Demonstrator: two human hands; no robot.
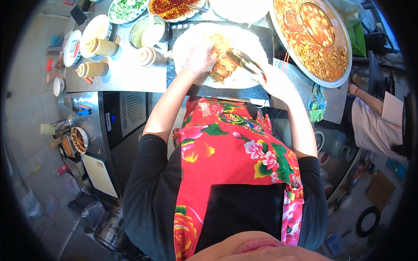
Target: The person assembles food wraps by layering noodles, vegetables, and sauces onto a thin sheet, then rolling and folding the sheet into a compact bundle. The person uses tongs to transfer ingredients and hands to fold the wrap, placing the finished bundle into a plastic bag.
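A wide, pale round flatbread [183, 39], washed out by bright light, lies on a black board [257, 93] in front of me. A heap of yellowish shreds and brown filling [223, 65] sits at its middle. My left hand [200, 59], in a clear plastic glove, bends its fingers against the left side of the filling; whatever they grip is hidden. From the right, my right hand [273, 80] is closed round dark metal tongs [244, 60], whose tips reach the filling.
A big metal pan of red, oily food [328, 61] stands at right. Squeeze bottles [92, 69], a pot [148, 32], a bowl of chopped greens [126, 9] and a bowl of chili [172, 8] stand at left and behind. A cloth [317, 103] hangs by the edge; another person [374, 117] is at far right.
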